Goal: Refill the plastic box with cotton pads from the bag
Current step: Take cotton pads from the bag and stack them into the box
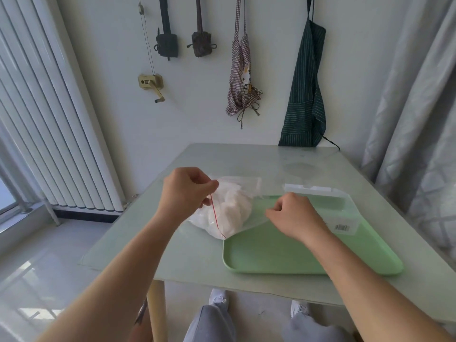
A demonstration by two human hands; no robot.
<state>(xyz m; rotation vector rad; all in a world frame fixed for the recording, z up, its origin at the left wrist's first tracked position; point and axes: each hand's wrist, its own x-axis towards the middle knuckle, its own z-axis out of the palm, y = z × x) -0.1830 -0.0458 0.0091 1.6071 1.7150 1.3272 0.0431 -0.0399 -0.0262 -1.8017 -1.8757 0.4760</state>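
**A:** Item one, bag (229, 213). Location?

**B:** Clear zip bag with a red seal line at the mouth. It lies on the worktop (197, 255), left of centre. Its right-hand film reaches over the far-left corner of the green tray (296, 255). The two lips of the mouth are held apart, one in each hand.

**A:** Item two, pads (234, 206)?

**B:** White, heaped inside the bag. They sit between the hands, closer to the left one. No fingers are on them. The film lies between skin and pads.

**A:** Item three, left hand (187, 191)?

**B:** Raised above the worktop. The fingers (209, 187) are curled, and thumb and forefinger pinch one lip at the far end of the red line.

**A:** Item four, right hand (296, 215)?

**B:** Over the tray, curled into a loose fist. The fingers (274, 213) nip the opposite lip. The film is drawn taut from the heap of pads to those tips.

**A:** Item five, box (345, 218)?

**B:** Clear plastic with a barcode label at its near right corner. It stands on the far right part of the tray, just behind the right hand. Neither hand touches it. I cannot tell whether the bag's film touches it.

**A:** Remaining stock?

**B:** Checked apron (243, 77) and striped apron (307, 95) hanging on the wall behind. Radiator (49, 119) to the left, curtain (419, 95) to the right.
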